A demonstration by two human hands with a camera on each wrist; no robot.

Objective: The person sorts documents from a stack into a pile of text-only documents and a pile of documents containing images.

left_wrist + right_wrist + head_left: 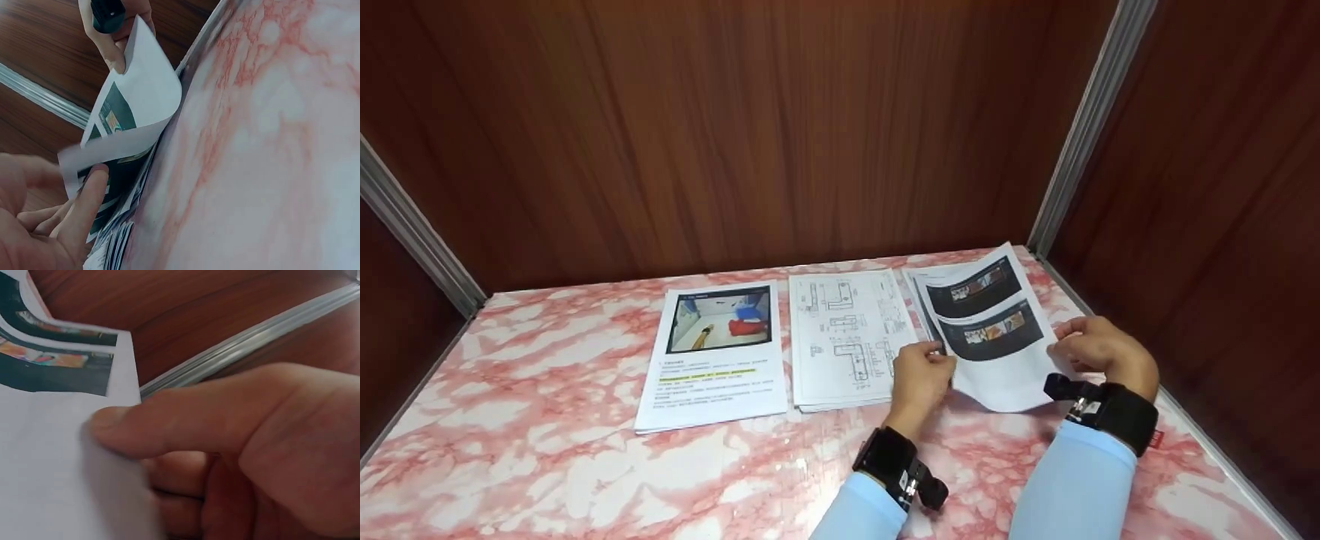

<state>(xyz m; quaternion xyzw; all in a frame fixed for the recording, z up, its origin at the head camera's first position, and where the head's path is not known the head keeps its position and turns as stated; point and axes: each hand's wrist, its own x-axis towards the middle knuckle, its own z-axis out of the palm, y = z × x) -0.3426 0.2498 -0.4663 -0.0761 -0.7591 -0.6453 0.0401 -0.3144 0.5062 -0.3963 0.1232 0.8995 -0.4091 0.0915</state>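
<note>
A printed sheet [997, 379] with two dark pictures is lifted and bowed over a paper stack [117, 247] at the right of the table. My right hand [1102, 349] pinches its right edge, the thumb [129, 430] flat on the printed face in the right wrist view. At the opposite edge, my left hand [919, 381] pinches the paper between thumb and fingers. The left wrist view shows this left hand [62, 225] at the sheet's curled side, close to the layered page edges. Most of the stack is hidden beneath the raised sheet.
A stack of technical drawings [840, 337] lies left of the raised sheet. Farther left is a stack topped by a page [712, 397] with a photo and a yellow-highlighted line. Brown wood-grain panels [735, 135] and metal posts [1091, 120] enclose the pink marbled table [570, 480].
</note>
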